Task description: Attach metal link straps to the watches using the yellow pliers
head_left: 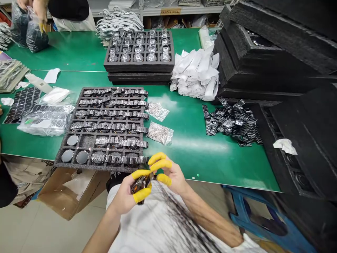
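My left hand [125,195], with yellow finger covers, is closed around a dark watch [139,184] just off the table's front edge. The fingers of my right hand [168,174], also in yellow covers, are bent and meet the watch at its upper right end. Whether a small part sits between those fingertips is too small to tell. Just beyond the hands lies a grey foam tray [59,154] with rows of watches in its compartments. Several have black link bands laid across; at its near left are bare round watch heads [82,157], and one compartment is vacant.
Two bags of small pins [159,133] lie right of the tray. Loose black band pieces [231,121] are heaped farther right, near stacked black foam trays [244,63]. White wrapped bundles [196,72] and another watch tray [139,65] stand behind. A co-worker's hand [39,12] holds plastic bags.
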Demonstrator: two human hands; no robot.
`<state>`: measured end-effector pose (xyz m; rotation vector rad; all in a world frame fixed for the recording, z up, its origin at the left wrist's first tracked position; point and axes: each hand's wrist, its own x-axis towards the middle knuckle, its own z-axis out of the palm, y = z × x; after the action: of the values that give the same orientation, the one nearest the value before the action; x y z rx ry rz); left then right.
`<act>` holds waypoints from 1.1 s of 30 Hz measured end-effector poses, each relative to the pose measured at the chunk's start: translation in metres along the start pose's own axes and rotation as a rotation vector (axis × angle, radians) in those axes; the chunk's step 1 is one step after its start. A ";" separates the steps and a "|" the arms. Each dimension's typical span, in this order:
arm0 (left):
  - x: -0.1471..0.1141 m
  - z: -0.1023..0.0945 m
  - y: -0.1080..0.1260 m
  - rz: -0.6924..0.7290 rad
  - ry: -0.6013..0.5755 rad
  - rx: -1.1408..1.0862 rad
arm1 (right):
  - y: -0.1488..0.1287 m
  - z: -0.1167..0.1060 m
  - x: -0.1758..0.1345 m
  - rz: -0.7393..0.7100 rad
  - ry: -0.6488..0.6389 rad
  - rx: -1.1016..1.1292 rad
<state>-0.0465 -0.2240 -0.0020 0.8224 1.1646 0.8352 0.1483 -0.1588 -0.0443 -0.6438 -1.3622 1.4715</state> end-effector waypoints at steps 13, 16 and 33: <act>0.003 -0.020 0.006 0.442 0.123 0.489 | 0.001 0.038 -0.019 0.508 -0.072 0.565; 0.004 -0.023 0.011 0.623 0.068 0.777 | -0.001 0.046 -0.018 0.619 -0.192 0.552; 0.003 -0.022 -0.001 0.670 0.118 1.002 | -0.011 0.044 -0.013 0.722 -0.105 0.424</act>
<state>-0.0668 -0.2193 -0.0086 2.0881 1.4337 0.8080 0.1178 -0.1898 -0.0270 -0.8274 -0.8646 2.3143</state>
